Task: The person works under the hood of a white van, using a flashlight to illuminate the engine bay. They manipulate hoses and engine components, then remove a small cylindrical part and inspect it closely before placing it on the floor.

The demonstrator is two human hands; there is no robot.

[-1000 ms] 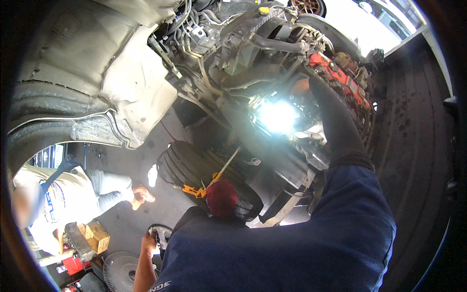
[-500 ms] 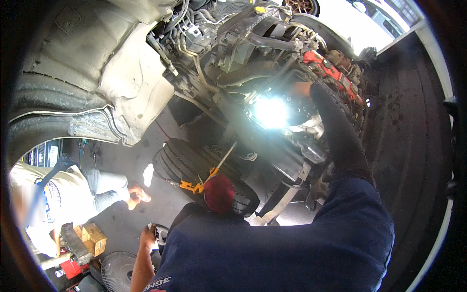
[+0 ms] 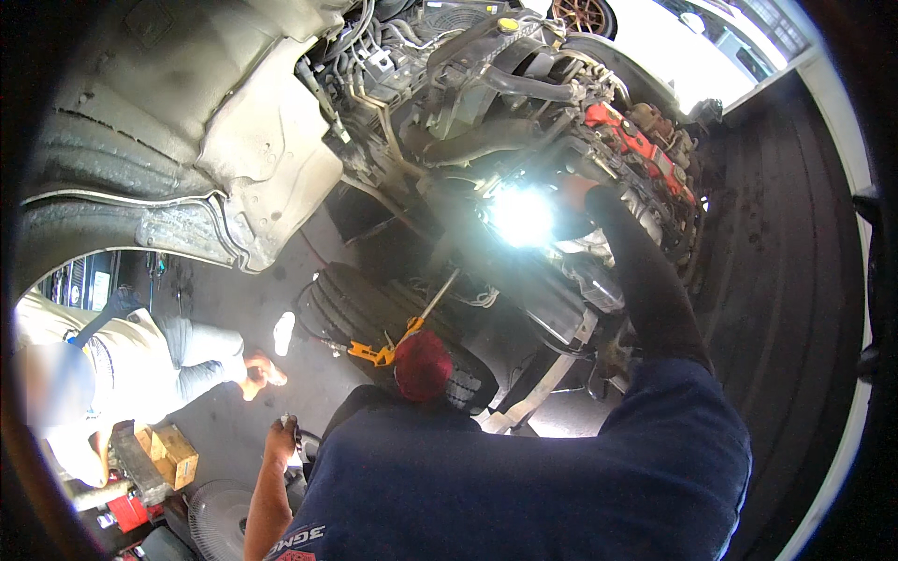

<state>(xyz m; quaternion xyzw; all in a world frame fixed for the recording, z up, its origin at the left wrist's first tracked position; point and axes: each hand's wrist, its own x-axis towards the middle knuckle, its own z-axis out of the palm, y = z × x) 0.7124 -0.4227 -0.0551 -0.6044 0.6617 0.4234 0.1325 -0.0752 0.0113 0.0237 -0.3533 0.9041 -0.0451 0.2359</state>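
Observation:
Neither my left hand nor my right hand shows. In front of me a co-worker in a navy shirt [image 3: 524,477] and red cap [image 3: 423,365] faces an exposed engine [image 3: 636,145]. That worker's sleeved right arm [image 3: 645,290] reaches into it, the hand beside a glaring white light [image 3: 522,215] that hides what it touches. Their bare left hand [image 3: 281,439] grips something small and partly hidden. A black tire [image 3: 341,309] with a yellow-and-silver tool [image 3: 372,353] on it lies beyond the cap.
A pale vehicle underside panel [image 3: 187,140] fills the upper left. Another person in a cream shirt [image 3: 136,365] is at left, near a wooden crate [image 3: 173,458], red object [image 3: 126,512] and fan [image 3: 215,519]. A white car [image 3: 673,47] stands at top right, a dark ribbed surface [image 3: 786,280] at right.
The navy-shirted worker's right hand has shifted down a little beside the light, and their left hand sits slightly higher. The view has tilted slightly; the left side's contents appear higher.

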